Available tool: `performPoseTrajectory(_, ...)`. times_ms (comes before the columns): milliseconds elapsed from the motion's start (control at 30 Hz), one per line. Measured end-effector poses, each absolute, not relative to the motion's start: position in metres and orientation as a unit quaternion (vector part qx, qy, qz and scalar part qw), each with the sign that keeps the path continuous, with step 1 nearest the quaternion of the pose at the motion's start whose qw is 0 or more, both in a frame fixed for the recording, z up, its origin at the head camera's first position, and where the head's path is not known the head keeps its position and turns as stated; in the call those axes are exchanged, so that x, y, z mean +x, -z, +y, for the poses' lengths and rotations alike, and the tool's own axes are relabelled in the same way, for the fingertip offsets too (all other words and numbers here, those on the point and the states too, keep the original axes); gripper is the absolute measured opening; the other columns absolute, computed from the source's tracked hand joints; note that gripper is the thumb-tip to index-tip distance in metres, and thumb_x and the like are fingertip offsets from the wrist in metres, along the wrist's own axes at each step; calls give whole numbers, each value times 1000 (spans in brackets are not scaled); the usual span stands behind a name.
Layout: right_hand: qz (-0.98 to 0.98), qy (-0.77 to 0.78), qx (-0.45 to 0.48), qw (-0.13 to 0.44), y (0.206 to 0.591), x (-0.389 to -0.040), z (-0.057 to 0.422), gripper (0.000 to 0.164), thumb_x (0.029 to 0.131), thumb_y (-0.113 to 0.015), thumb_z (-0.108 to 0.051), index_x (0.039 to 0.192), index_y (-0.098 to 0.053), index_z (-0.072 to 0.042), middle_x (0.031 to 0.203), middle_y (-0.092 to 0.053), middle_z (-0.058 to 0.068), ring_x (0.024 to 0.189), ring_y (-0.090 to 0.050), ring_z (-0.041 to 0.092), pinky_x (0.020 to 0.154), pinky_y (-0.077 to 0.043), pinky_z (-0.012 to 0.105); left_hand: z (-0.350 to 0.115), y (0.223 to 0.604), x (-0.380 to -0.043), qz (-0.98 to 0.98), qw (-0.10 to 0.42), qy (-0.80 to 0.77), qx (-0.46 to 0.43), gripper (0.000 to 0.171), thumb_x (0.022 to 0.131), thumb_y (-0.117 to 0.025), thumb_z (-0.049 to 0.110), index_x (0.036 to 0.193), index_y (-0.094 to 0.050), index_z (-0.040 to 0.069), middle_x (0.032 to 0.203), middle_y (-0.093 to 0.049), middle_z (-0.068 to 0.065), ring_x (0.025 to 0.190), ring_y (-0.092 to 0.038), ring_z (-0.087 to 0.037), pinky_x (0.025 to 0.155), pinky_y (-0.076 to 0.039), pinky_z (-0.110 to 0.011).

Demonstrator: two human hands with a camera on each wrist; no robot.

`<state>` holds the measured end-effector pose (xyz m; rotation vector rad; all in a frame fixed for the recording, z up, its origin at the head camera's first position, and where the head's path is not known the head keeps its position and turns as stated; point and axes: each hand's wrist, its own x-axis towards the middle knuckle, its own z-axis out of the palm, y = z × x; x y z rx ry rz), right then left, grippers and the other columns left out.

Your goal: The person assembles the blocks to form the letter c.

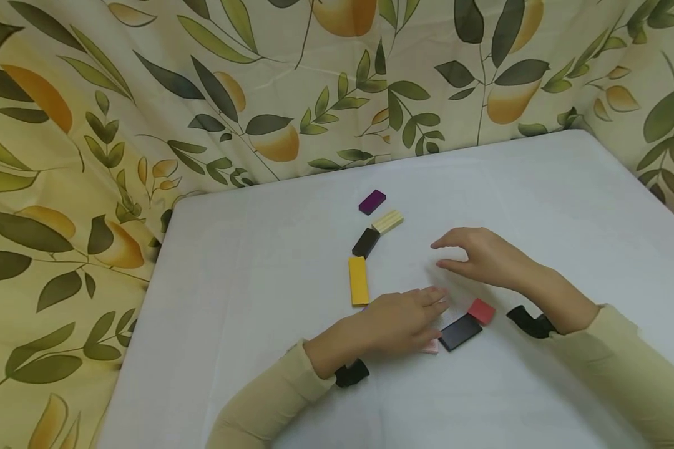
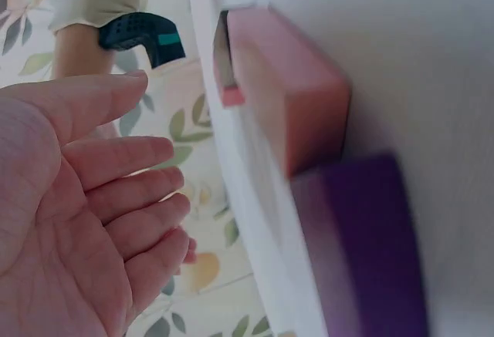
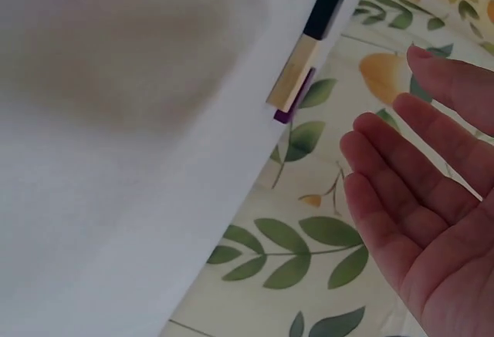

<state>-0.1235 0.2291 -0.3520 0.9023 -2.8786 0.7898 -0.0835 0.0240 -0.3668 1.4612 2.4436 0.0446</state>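
My left hand point(image 1: 401, 321) hovers, fingers extended and gripping nothing, over the near part of a curved line of small blocks. Partly beneath it in the head view is a pink block point(image 1: 430, 349). In the left wrist view, that pink block point(image 2: 297, 75) meets a purple block point(image 2: 367, 237), mostly hidden from the head camera. My right hand point(image 1: 485, 259) is raised, thumb and fingers apart with nothing between them. Nearest to it lie a red block point(image 1: 481, 311) and a dark grey block point(image 1: 460, 332), which touch.
Farther along the line come a yellow block point(image 1: 358, 282), a black block point(image 1: 366, 242), a pale striped block point(image 1: 388, 221) and another purple block point(image 1: 372, 202) at the far end. A white cloth covers the table point(image 1: 247, 268). Leaf-patterned curtains point(image 1: 326, 81) hang behind it.
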Motion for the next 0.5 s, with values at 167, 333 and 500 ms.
performPoseTrajectory(167, -925, -257, 281, -3, 350, -147, 221, 28, 78, -72, -6, 104, -66, 3, 101, -66, 14, 98, -60, 30, 84, -46, 46, 19, 363, -99, 860, 129, -16, 493, 54, 97, -43, 39, 144, -32, 14, 148, -27, 3, 133, -23, -7, 101, -27, -20)
performPoseTrajectory(333, -923, -261, 281, 2, 355, -169, 216, 29, 78, -71, -5, 105, -65, 5, 101, -65, 17, 97, -59, 33, 83, -46, 47, 14, 366, -119, 872, 115, -25, 475, 55, 96, -44, 38, 143, -33, 11, 148, -28, 0, 134, -23, -8, 102, -26, -21)
performPoseTrajectory(500, -928, -261, 266, -18, 363, -191, 213, 29, 80, -69, -3, 107, -64, 7, 104, -64, 21, 101, -57, 36, 87, -43, 49, 10, 368, -137, 879, 108, -22, 465, 54, 97, -44, 35, 141, -36, 7, 147, -29, -5, 134, -25, -12, 104, -23, -22)
